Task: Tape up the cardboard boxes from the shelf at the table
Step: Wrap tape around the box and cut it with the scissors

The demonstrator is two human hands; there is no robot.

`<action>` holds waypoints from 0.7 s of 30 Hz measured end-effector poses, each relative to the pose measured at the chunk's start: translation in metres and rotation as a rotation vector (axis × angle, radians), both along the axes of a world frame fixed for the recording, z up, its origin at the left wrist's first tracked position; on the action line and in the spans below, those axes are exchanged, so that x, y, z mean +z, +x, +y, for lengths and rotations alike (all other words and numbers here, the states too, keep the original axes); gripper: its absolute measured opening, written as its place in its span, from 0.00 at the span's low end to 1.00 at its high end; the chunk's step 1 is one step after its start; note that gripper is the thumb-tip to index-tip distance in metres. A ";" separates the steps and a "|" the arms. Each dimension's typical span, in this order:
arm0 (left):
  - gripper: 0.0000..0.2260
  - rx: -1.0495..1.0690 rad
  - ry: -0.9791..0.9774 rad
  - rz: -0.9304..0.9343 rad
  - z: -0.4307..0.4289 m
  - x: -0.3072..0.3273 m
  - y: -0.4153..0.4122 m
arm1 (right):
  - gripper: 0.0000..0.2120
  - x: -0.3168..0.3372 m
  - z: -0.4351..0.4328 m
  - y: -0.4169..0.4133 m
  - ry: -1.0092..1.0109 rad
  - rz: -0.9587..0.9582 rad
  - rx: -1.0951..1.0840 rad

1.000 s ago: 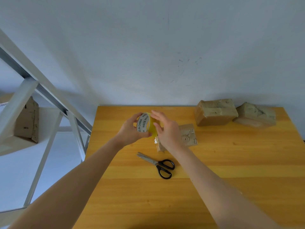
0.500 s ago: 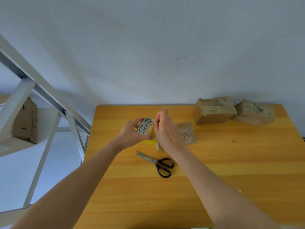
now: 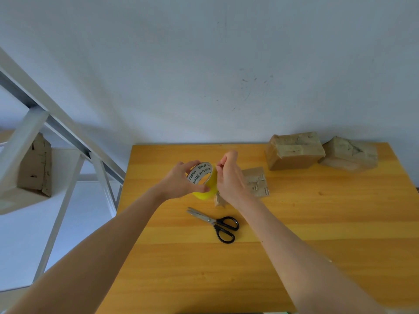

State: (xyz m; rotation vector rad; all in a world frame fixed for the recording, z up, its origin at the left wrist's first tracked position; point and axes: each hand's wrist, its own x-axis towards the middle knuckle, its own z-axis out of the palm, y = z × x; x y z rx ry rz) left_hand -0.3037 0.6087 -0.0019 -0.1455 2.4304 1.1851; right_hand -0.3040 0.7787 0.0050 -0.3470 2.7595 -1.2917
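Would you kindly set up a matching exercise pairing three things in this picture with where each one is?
Things:
1 tape roll
2 scissors
3 upright cardboard box

Places:
A on the white shelf
B lying on the table
C gripped by the left hand

Pairs: 1-C; 2-B; 3-A
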 end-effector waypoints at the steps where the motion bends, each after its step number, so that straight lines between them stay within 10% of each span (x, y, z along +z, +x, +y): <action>1: 0.47 0.005 0.002 -0.007 -0.001 0.000 0.000 | 0.09 -0.001 0.000 0.000 -0.022 0.000 -0.022; 21: 0.34 -0.025 0.084 -0.063 0.003 0.002 -0.003 | 0.16 -0.002 0.003 -0.002 0.058 0.220 -0.078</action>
